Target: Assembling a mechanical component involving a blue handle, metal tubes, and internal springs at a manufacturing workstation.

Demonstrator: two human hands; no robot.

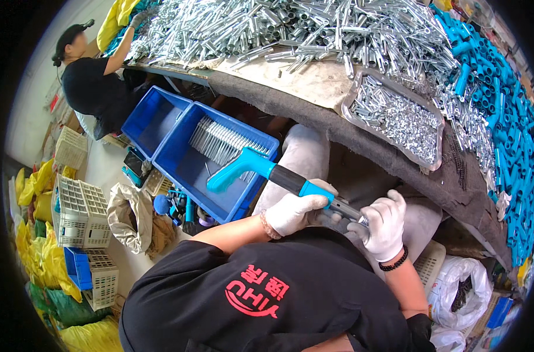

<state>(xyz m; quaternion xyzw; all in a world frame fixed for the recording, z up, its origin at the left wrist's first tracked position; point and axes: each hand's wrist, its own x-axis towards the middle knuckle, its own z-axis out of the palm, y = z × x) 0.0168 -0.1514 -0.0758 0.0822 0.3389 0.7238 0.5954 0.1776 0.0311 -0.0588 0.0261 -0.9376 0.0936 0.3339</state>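
Observation:
My left hand (296, 212), in a white glove, is closed round the blue collar of a long blue and black tool (285, 178). The tool has a curved blue handle pointing to the left, a black middle and a metal shaft at its right end. In a white glove too, my right hand (385, 226) is closed at the shaft's tip, pinching a small spring-like metal piece (363, 221). Whether that piece sits inside the shaft I cannot tell. Below the handle stands a blue crate (220, 208) with a row of slim metal rods (220, 141) along one side.
A worktable (302, 85) ahead bears heaped metal tubes (249, 29), blue tubes (507, 146) on the right and a tray (366, 120) of small metal parts. Another blue crate (149, 120) adjoins the first. A person (97, 82) reaches into the heap at far left. Sacks and baskets (82, 214) stand left.

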